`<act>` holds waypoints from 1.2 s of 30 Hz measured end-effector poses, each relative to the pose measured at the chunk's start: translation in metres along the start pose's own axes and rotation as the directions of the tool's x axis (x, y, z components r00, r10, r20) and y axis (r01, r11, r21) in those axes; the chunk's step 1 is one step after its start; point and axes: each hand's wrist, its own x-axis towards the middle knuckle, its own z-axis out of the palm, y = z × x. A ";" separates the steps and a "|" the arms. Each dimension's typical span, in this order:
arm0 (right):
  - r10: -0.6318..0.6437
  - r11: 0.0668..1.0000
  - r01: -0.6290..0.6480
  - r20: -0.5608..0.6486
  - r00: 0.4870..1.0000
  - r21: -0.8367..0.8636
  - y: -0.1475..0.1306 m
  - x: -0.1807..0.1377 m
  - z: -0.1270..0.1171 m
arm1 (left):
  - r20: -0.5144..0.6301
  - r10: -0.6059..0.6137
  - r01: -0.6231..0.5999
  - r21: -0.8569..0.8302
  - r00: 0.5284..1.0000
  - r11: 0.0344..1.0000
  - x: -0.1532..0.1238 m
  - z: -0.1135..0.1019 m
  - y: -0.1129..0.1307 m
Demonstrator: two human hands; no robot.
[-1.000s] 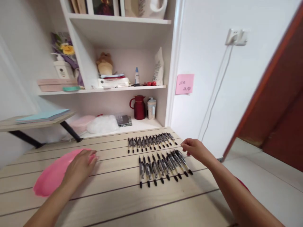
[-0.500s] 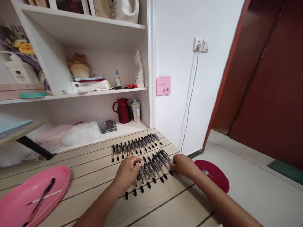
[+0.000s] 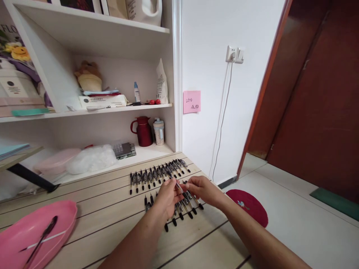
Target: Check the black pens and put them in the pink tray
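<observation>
My left hand (image 3: pixel 168 198) is over the front row of black-capped clear pens (image 3: pixel 191 214), its palm turned partly up. Thumb and fingertips are closed on the upper end of one pen (image 3: pixel 180 186). From the right, my right hand (image 3: pixel 202 189) meets it, fingers bent in a pinch at the same pen. The hands nearly touch and cover much of the front row. Behind them, a second row of similar pens (image 3: pixel 150 176) lies side by side on the wooden table (image 3: pixel 123 224).
A pink tray (image 3: pixel 66 215) holding a dark pen and a thin white stick is at the left. White shelves (image 3: pixel 151 151) with a red jug (image 3: pixel 144 131) and a cup (image 3: pixel 159 131) border the table's back. A wall stands at the right, and a red round mat (image 3: pixel 252 211) lies beyond the table edge.
My right hand has moved left from the end of the front row. My left hand has shifted right, and both now meet at one pen. The view has turned slightly right.
</observation>
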 end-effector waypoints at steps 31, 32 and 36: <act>0.102 0.681 0.036 -0.143 0.984 0.732 -0.048 0.043 0.047 | 0.058 0.111 -0.123 0.296 0.992 0.947 -0.041 -0.075 0.004; 0.092 0.688 0.036 -0.136 0.986 0.725 -0.048 0.043 0.049 | 0.046 0.110 -0.119 0.295 0.993 0.948 -0.041 -0.076 0.004; 0.058 0.730 0.027 -0.101 0.993 0.683 -0.046 0.042 0.052 | 0.037 0.117 -0.123 0.295 0.992 0.948 -0.039 -0.079 0.004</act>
